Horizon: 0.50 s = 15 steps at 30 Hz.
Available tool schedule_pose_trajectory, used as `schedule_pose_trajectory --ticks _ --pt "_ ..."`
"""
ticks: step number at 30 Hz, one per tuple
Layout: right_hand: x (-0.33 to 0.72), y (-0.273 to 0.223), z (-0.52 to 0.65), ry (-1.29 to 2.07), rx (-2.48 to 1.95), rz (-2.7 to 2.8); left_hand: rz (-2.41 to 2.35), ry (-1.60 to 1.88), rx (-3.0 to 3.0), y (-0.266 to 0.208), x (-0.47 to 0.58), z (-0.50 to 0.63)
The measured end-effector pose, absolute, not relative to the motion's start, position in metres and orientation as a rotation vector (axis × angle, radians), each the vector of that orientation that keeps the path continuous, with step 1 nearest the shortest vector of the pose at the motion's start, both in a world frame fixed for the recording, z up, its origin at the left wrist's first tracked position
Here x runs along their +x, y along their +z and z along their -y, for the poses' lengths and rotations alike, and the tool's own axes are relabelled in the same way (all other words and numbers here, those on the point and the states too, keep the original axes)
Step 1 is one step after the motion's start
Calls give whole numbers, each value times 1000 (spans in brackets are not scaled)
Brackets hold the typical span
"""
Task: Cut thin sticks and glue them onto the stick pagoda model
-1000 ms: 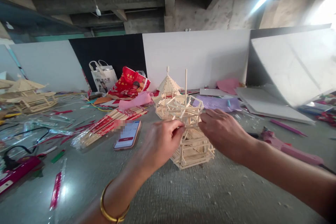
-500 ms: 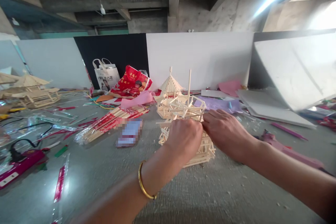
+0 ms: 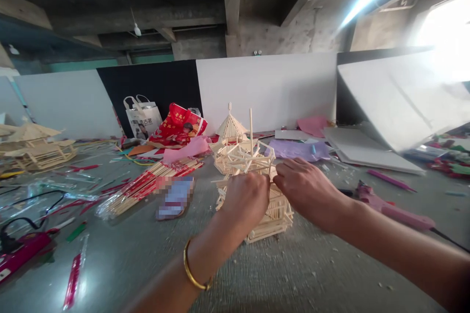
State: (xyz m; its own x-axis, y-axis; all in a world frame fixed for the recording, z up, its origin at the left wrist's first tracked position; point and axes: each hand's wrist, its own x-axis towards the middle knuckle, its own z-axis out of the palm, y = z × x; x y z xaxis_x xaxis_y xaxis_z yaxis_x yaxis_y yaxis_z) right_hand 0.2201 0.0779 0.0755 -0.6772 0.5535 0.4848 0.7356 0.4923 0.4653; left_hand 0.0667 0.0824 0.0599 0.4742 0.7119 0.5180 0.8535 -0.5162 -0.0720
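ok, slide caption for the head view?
Left hand and right hand close together at a wooden-stick model; bundled sticks left, pink glue gun right.

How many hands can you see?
2: the left hand in front of the stick model, the right hand by its right side. No other hand shows.

Hands partly hide stick model; phone blurred; power strip cropped.
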Motion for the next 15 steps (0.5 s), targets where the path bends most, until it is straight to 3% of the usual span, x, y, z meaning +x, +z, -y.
schedule_pose_trajectory --ticks 9,15 --pt "230 85 -30 -912 -909 2411 1259 -859 -2511 74 68 -36" --pt "248 83 6 -642 -836 2433 1275 -1186 -2811 38 58 -4"
